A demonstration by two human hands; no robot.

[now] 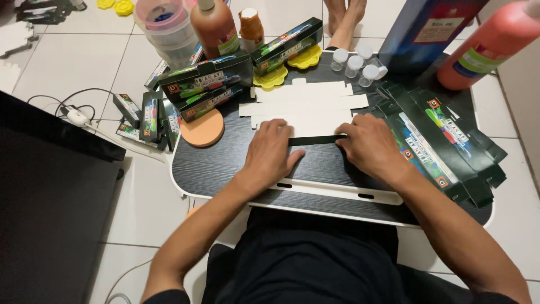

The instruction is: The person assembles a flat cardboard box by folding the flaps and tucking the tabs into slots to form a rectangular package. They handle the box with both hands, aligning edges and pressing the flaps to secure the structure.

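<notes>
A person sits on the floor with a small black lap surface [225,163] over the legs. Both hands press down on a flat, unfolded cardboard box blank, white on the inside [306,110], which lies in the middle of the surface. The near edge of the blank is folded over, so a thin dark strip [316,139] shows between the hands.

The left hand [271,152] lies flat, fingers spread a little, with the fingertips on the white card and the thumb by the left end of the dark strip. Its grip is open and pressing, not closed around anything. The right hand [370,147] lies flat too, with the fingers on the right end of the strip. Its grip is also open and only pushes down.

To the right lies a stack of flat dark green box blanks with bright pictures [444,143], just beside the right hand. At the back left are made-up dark green boxes [205,81], some piled on the surface and some on the floor. A round orange sponge pad [203,130] sits at the left edge. Behind are yellow flower-shaped plastic trays [271,79], small clear pots with white lids [354,65], a brown-orange bottle [214,27] and a big orange bottle [488,48].
</notes>
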